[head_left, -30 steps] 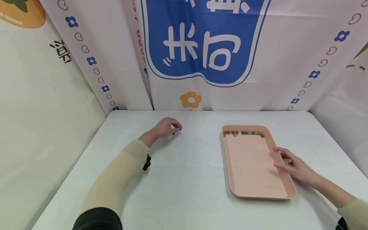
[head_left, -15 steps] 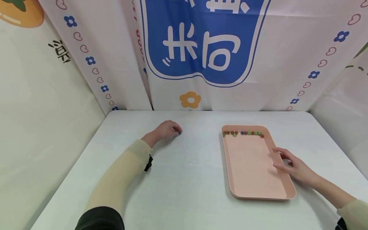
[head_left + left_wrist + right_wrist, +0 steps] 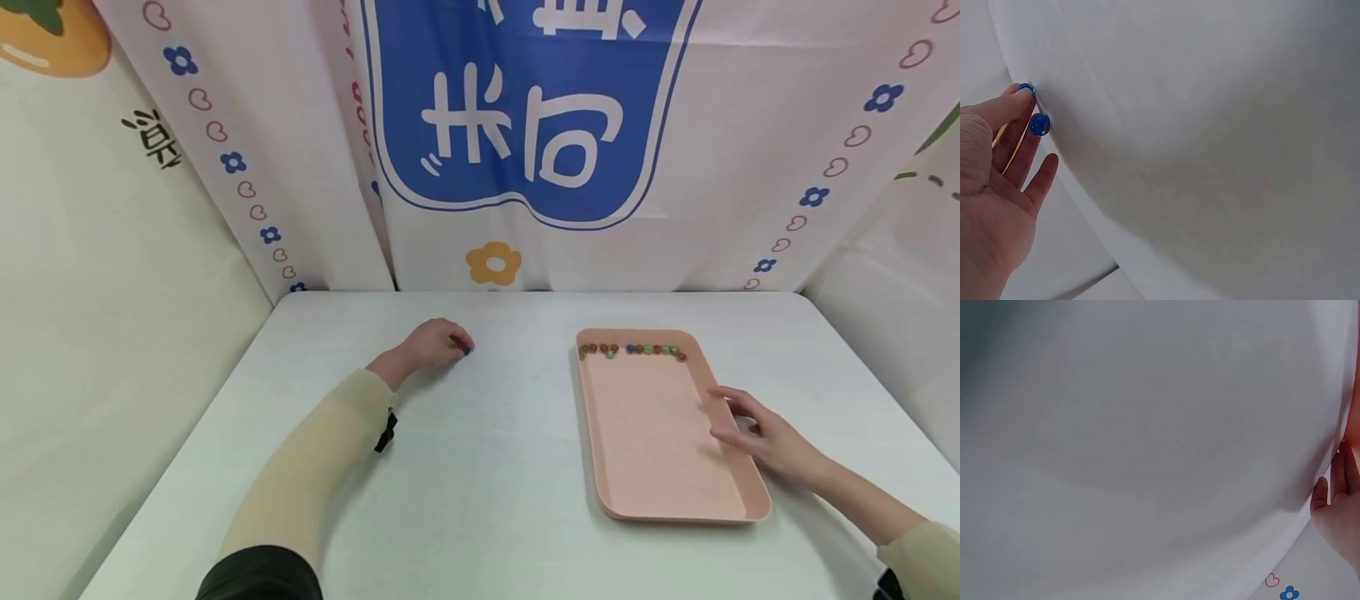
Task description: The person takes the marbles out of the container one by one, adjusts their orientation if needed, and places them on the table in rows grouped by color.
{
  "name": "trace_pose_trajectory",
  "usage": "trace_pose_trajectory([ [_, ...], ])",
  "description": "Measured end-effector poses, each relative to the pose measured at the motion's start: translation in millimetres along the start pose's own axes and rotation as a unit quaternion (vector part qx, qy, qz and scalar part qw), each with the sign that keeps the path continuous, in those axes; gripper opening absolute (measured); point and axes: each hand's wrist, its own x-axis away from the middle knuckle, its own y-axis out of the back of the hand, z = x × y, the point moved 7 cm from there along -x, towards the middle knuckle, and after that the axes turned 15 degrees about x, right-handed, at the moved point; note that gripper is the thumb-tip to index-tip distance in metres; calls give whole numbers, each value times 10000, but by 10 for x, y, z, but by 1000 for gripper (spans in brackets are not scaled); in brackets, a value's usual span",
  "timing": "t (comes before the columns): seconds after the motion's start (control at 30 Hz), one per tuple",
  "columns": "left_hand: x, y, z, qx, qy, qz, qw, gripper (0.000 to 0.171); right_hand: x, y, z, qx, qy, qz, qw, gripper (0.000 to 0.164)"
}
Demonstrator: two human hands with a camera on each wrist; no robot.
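My left hand point(image 3: 437, 343) reaches to the back left of the white table. In the left wrist view its thumb and fingers pinch a blue glass marble point(image 3: 1026, 89). A second blue marble point(image 3: 1040, 124) shows just beside the fingers. On the right lies a pink tray point(image 3: 667, 433), with several brown, green and blue marbles point(image 3: 648, 349) lined up along its far end. My right hand point(image 3: 776, 437) holds the tray's right rim, thumb and forefinger reaching over the edge. The right wrist view catches that hand point(image 3: 1341, 512) only at its right border.
The white tabletop point(image 3: 480, 467) stretches between the left arm and the tray. Behind it hangs a printed cloth point(image 3: 525, 125) with a blue emblem, meeting the table's far edge. Pale cloth also lines both sides.
The left hand has lowered slightly toward the table and its fingers have closed in on the blue marbles. Right hand and tray stay as they were.
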Motion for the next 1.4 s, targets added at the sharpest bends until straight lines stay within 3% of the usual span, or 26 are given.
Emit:
trace_pose_trajectory([
  [0.2,0,-14,16,227,64,8,9997,24,-2,3,8,25,34,-51,10000,58],
  [0.37,11,-12,-100,334,-253,-68,9991,25,-5,6,3,60,-67,13,10000,60],
  [0.53,-15,-52,-350,462,-728,-124,9962,26,3,15,1,55,-108,16,9999,60],
  [0.77,-103,-213,-788,440,-1102,147,9928,28,1,20,17,78,-121,51,9999,61],
  [1.13,-308,-369,-1378,355,-1435,304,9885,30,-5,1,19,129,-205,134,9996,62],
  [1.4,-455,-444,-1647,167,-1561,325,9871,28,2,15,16,152,-134,70,9998,61],
])
